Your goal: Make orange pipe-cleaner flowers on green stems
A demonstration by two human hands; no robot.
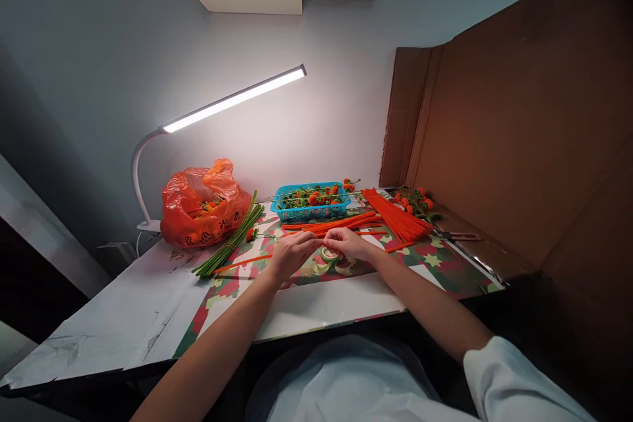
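Note:
My left hand [295, 252] and my right hand [346, 242] meet over the patterned mat, fingertips pinched close together. Between them they hold an orange pipe cleaner [244, 262], one length of which runs out to the left beneath my left hand. The small part at the fingertips is mostly hidden. Just below my fingers lie rolls of green tape [324, 265]. Behind my hands is a row of orange pipe cleaners [341, 220], and a thick fanned bundle of orange pipe cleaners [395, 216] rests to the right.
A blue basket [310, 213] of orange pompom flowers stands at the back. On the left are a bundle of green stems [231, 245], a red plastic bag [198, 211] and a lit lamp [237, 99]. More orange flowers [414, 201] lie beside the cardboard wall [504, 119] and a cutter [465, 236].

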